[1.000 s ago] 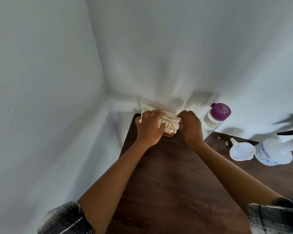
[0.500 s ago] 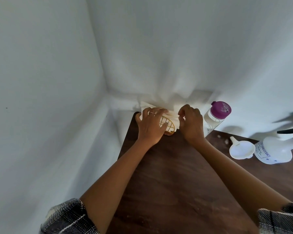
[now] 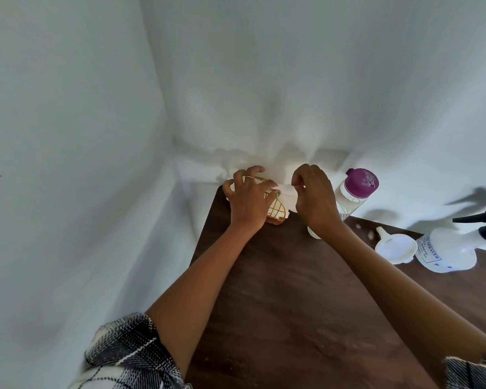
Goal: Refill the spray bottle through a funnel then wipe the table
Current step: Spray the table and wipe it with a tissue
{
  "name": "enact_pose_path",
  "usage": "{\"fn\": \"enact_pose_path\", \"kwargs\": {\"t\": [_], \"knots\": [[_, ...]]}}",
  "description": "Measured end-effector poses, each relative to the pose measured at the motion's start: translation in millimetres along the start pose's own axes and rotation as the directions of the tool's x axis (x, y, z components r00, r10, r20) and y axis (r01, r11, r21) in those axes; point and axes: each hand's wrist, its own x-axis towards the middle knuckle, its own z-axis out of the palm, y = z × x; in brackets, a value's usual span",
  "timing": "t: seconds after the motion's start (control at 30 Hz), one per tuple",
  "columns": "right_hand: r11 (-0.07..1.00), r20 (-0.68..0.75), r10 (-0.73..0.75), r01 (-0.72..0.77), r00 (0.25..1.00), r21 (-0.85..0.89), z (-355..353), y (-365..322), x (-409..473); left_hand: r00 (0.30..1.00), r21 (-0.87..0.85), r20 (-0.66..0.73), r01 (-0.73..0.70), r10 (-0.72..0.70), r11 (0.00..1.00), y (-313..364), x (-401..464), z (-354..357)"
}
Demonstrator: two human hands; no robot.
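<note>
At the far left corner of the dark wooden counter (image 3: 292, 318), both hands worked at a gold wire napkin holder (image 3: 277, 210) stuffed with white paper napkins (image 3: 288, 192). The left hand (image 3: 249, 203) lay over the holder with fingers spread and curled, steadying it; the right hand (image 3: 314, 200) pinched a napkin edge between thumb and forefinger. The spray bottle (image 3: 449, 248) lay on its side near the right edge, just beside the white funnel (image 3: 396, 248), also tipped over. A clear bottle with a purple cap (image 3: 355, 195) stood right of the hands. Judging by this, the step in hand was pulling a napkin for the wiping (whether the bottle had been refilled could not be told). To do it well, the left hand should press the holder down firmly while the right draws one sheet straight up and out, slowly, so the stack does not follow or tear.
</note>
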Motion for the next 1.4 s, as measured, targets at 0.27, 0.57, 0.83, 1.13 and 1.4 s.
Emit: {"fn": "enact_pose_path", "kwargs": {"t": [0.27,0.57,0.83,1.13,1.4], "knots": [[1.000,-0.024,-0.027,0.028,0.999,0.009,-13.1,-9.8,2.1,0.999,0.011,0.037,0.033,-0.034,0.999,-5.4,1.9,6.9],[0.999,0.018,0.026,-0.026,0.999,-0.024,-18.2,-5.3,5.1,0.994,-0.031,0.067,0.094,-0.092,0.995,-5.7,9.3,5.9],[0.999,-0.299,-0.035,0.028,0.954,-0.028,-37.7,-20.4,13.0,0.958,-0.039,0.174,0.238,-0.228,0.970,0.3,15.8,0.0],[0.984,-0.483,0.070,0.018,0.873,0.175,-58.3,-30.9,15.2,0.951,-0.041,0.090,0.300,-0.295,0.953,7.1,2.4,-11.4],[0.819,-0.035,0.238,-0.181,0.971,0.545,-126.3,-44.8,-3.6,0.952,-0.668,0.118,0.285,-0.281,0.687,24.1,-68.1,-50.7]]}}
